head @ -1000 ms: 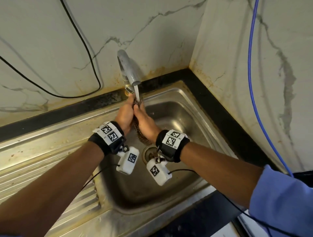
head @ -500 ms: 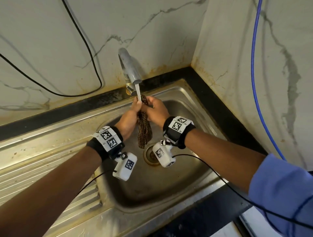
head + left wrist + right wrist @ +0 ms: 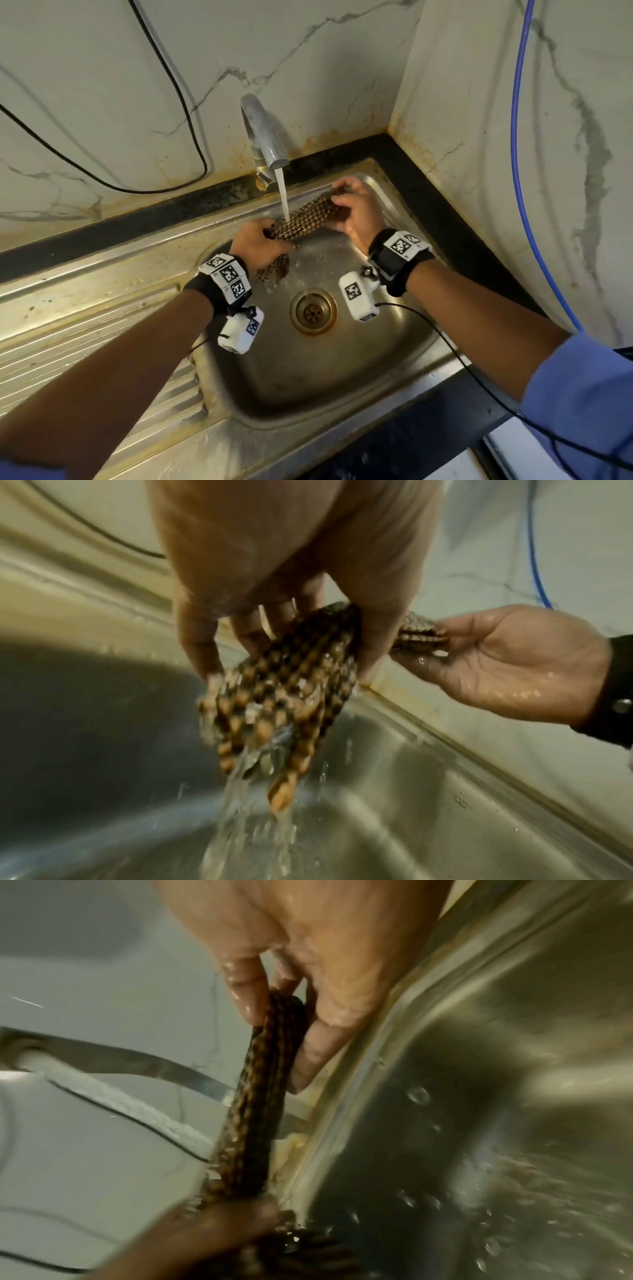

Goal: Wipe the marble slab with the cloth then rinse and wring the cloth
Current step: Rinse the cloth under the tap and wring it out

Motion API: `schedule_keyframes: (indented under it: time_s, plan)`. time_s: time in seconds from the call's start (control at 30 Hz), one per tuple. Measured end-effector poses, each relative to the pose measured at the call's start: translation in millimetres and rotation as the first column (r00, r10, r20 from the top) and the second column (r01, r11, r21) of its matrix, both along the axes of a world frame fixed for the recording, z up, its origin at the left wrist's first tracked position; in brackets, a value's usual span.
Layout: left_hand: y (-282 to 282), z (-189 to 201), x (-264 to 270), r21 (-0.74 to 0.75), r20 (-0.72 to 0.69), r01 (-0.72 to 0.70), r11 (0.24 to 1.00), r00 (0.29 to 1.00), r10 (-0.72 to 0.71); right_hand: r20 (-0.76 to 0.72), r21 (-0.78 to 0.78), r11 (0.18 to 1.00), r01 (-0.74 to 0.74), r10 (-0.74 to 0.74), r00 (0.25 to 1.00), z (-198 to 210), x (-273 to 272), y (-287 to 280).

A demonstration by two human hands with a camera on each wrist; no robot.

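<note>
While the drain (image 3: 313,310) sits nearest at 6 o'clock in the sink (image 3: 342,387), the cloth (image 3: 305,219) is now stretched out level above it; half a second ago it hung bunched from both hands held together. Its 8 o'clock end is clenched in the left hand (image 3: 261,244), its 2 o'clock end pinched by the right hand (image 3: 356,212). Water from the tap (image 3: 265,137) at 12 o'clock strikes the span, so rinsing is judged underway, wringing not yet done.

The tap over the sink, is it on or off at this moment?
On. A white stream of water runs from the tap onto the cloth, and water pours off the cloth's lower end into the sink.
</note>
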State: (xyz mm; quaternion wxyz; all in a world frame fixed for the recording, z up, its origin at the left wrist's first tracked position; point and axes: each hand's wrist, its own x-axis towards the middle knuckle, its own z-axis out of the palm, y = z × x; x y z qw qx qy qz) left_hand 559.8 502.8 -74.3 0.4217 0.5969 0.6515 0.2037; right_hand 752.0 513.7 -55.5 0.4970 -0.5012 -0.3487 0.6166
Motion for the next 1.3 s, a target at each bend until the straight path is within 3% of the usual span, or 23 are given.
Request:
schedule_keyframes:
  time_s: [0.03,0.1,0.13,0.17,0.23,0.33,0.4,0.5,0.57,0.63,0.73,0.87,0.93,1.03,1.13,1.23,1.3]
  plan:
    - [3.2,2.4,-3.6,0.008,0.009,-0.004,1.0,1.0,0.004,0.184,-0.018,1.0,0.004,-0.001,0.983,-6.0,8.2,-1.6]
    - [6.7,7.1,-9.3,0.018,0.089,0.014,1.0,0.996,-0.016,0.569,-0.029,0.992,-0.12,0.115,0.814,-18.1,15.9,-9.2]
    - [6.6,10.0,-9.1,0.02,0.125,0.025,0.999,0.992,-0.027,0.65,-0.042,0.98,-0.193,0.174,0.74,-24.4,15.7,-14.0]
    - [6.6,10.7,-8.0,0.022,0.145,0.03,0.999,0.989,-0.033,0.658,-0.033,0.968,-0.249,0.208,0.724,-29.8,13.8,-18.5]
    - [5.0,9.5,-3.2,0.002,0.182,0.003,1.0,0.983,-0.003,0.568,0.025,0.935,-0.355,0.279,0.774,-36.0,2.7,-27.4]
    - [1.3,11.6,8.4,-0.09,0.435,-0.089,0.992,0.892,0.119,0.437,0.078,0.883,-0.463,0.387,0.812,-37.6,-27.5,-33.2]
    - [-0.7,16.1,13.7,-0.152,0.569,-0.097,0.984,0.805,0.168,0.464,0.111,0.915,-0.389,0.298,0.834,-40.2,-43.0,-33.2]
    - [-5.7,16.3,20.8,-0.196,0.669,-0.097,0.976,0.714,0.206,0.537,0.212,0.959,-0.189,0.047,0.842,-36.3,-53.5,-31.1]
    - [-6.4,18.1,24.1,-0.191,0.741,-0.116,0.975,0.635,0.22,0.498,0.226,0.972,-0.071,-0.052,0.865,-30.1,-59.8,-30.1]
    - [-3.7,24.6,26.9,-0.167,0.801,-0.131,0.977,0.56,0.212,0.4,0.168,0.985,-0.05,-0.022,0.916,-25.8,-70.5,-33.1]
    - [1.7,31.5,24.0,-0.195,0.819,-0.138,0.971,0.522,0.239,0.289,0.1,0.972,-0.212,0.175,0.941,-24.8,-82.8,-37.9]
    - [-8.9,27.5,32.6,-0.185,0.801,-0.003,0.983,0.578,0.152,0.268,-0.002,0.988,-0.154,0.149,0.952,-10.1,-68.8,-18.2]
    - [-12.0,29.9,36.2,-0.204,0.783,-0.022,0.979,0.596,0.177,0.29,-0.033,0.99,-0.14,0.144,0.946,-2.1,-64.7,-17.8]
    - [-3.1,29.5,30.4,-0.243,0.801,-0.098,0.965,0.54,0.257,0.196,0.077,0.954,-0.289,0.27,0.943,8.3,-72.5,-41.3]
    - [-6.8,22.9,30.6,-0.268,0.795,-0.11,0.957,0.536,0.284,0.174,0.091,0.941,-0.327,0.308,0.935,-7.2,-68.4,-34.2]
    - [-13.8,16.5,37.0,-0.281,0.755,-0.042,0.959,0.608,0.247,0.201,-0.045,0.949,-0.312,0.314,0.928,-21.2,-57.3,-21.5]
    - [-12.1,15.8,32.1,-0.287,0.709,-0.103,0.952,0.646,0.284,0.21,-0.078,0.917,-0.392,0.399,0.893,-23.8,-57.0,-26.9]
